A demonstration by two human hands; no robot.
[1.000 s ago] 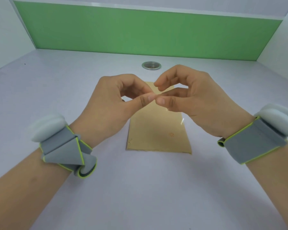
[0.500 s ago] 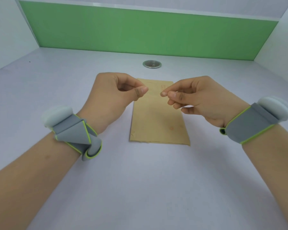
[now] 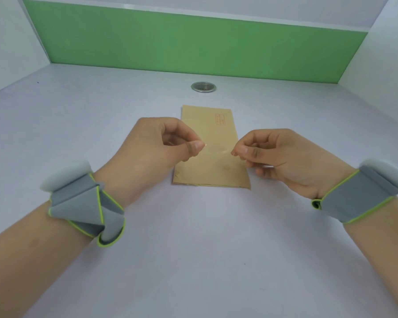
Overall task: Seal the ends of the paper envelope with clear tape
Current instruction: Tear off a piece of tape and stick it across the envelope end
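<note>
A brown paper envelope [image 3: 210, 125] lies flat on the pale table, its long side running away from me, a red printed box near its far right corner. Above its middle a short strip of clear tape [image 3: 217, 149] is stretched sideways. My left hand [image 3: 156, 148] pinches the strip's left end between thumb and forefinger. My right hand [image 3: 283, 157] pinches its right end the same way. Both hands hover over the envelope's near half, one at each long edge. Its near end [image 3: 210, 185] looks rough and shows below the hands.
A round metal grommet [image 3: 203, 86] is set into the table [image 3: 193, 260] beyond the envelope. A green panel [image 3: 193, 42] closes the back and white walls stand at both sides. Grey wrist bands with green trim sit on both forearms.
My hands have moved apart and down toward me, drawing the tape out between them. The envelope's far half, hidden before, is now uncovered.
</note>
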